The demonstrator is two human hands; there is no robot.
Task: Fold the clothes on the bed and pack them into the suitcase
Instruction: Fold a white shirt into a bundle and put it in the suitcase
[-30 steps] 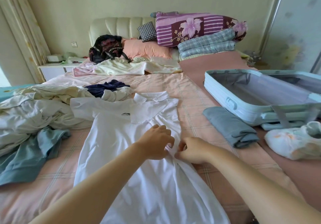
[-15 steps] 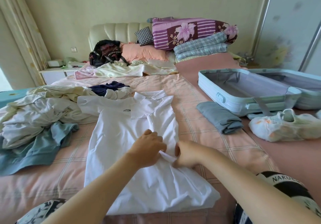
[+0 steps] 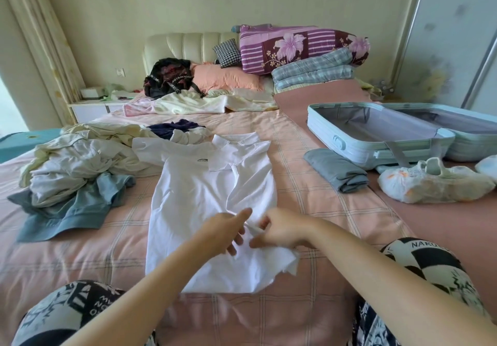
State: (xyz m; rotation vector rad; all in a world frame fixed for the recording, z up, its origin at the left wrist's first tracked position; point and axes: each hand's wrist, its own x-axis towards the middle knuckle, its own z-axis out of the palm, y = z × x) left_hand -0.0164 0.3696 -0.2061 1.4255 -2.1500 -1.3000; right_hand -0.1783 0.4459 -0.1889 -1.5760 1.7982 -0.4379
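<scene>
A white polo shirt (image 3: 199,200) lies face up on the pink checked bed (image 3: 317,211), collar away from me, its right side folded inward. My left hand (image 3: 228,230) and my right hand (image 3: 277,231) meet over the shirt's lower right part, and each pinches a fold of the white fabric between them. The light blue suitcase (image 3: 376,141) lies open on the bed at the right, with nothing visible inside. A folded grey garment (image 3: 336,169) rests just in front of it.
A heap of unfolded cream, white and blue-grey clothes (image 3: 75,173) fills the bed's left side. A white plastic bag (image 3: 433,181) lies right of the grey garment. Pillows, a black bag (image 3: 169,77) and stacked quilts (image 3: 304,47) crowd the headboard. My patterned knees frame the bottom edge.
The view has pulled back from the bed, so the shirt's hem and my knees now show. Both hands have drawn the pinched fabric toward me and lifted it slightly.
</scene>
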